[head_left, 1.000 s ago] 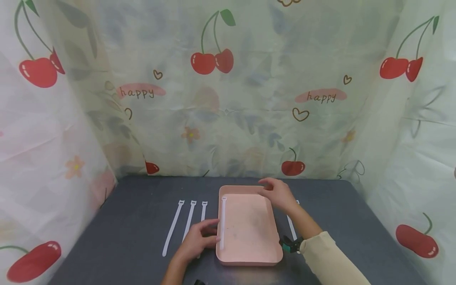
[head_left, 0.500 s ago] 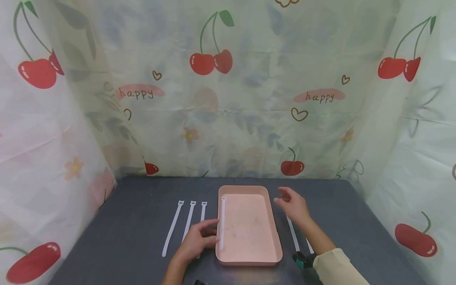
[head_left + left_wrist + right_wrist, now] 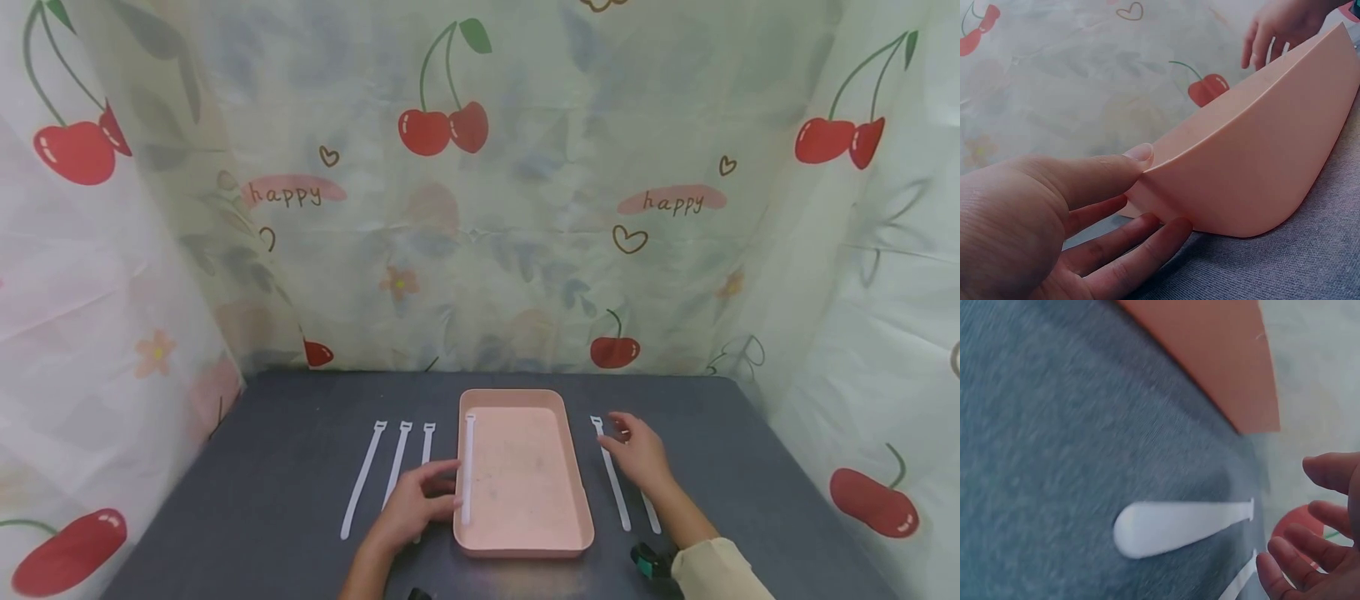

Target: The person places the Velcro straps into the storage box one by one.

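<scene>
A shallow pink tray [image 3: 525,483] lies on the table, with a white cable tie [image 3: 469,467], slotted at its head, along its inner left side. My left hand [image 3: 412,500] holds the tray's left edge; in the left wrist view the thumb [image 3: 1139,153] is at the rim and the fingers are against the outer wall. To the tray's right, my right hand [image 3: 639,454] hovers with fingers loosely bent, holding nothing. Beside it lies a white cable tie [image 3: 615,492], and the lower end of another cable tie [image 3: 651,515] shows past the wrist.
Left of the tray lie three more white ties: the outer tie [image 3: 363,482], the middle tie [image 3: 397,462] and the inner tie [image 3: 428,442], the last two partly behind my left hand. A cherry-printed curtain [image 3: 480,292] encloses the dark grey table [image 3: 247,500].
My right hand has moved right and toward me, from over the tray's far right corner to beside the tie on the right. My left hand and the tray have stayed put.
</scene>
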A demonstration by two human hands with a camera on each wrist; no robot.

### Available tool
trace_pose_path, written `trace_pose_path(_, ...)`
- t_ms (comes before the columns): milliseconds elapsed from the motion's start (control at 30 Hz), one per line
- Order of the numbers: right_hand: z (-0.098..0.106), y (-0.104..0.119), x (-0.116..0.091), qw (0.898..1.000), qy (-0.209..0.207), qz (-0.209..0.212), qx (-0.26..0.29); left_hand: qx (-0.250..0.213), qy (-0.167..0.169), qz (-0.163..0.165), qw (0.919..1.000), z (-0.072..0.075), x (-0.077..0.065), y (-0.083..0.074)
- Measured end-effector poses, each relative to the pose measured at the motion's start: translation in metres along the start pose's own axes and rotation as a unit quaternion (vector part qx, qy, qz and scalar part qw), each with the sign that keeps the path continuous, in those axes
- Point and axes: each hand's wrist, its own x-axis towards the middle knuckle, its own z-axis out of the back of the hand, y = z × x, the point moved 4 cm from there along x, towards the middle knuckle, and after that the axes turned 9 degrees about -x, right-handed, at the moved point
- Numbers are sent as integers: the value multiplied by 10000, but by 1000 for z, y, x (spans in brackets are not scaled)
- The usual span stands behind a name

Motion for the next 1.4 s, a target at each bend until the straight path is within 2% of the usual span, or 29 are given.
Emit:
trace_pose_path(567,1,-29,-1,9987,14,-213,-469,-12,1,101,9999,0,2,2)
trace_pose_path(733,3,-35,1,9984,-13,-226,-527,-15,50,38,10000,-1,0,-2)
trace_pose_path(900,8,-41,4,9960,-55,-212,-868,-78,66,9,9999,0,1,0)
trace_pose_path(1133,13,-42,2,9945,16,-249,-1015,-137,83,-2,9999,0,2,0)
trace_pose_path(1400,10,-40,1,9926,59,-476,-1114,-77,49,-12,10000,1,2,2)
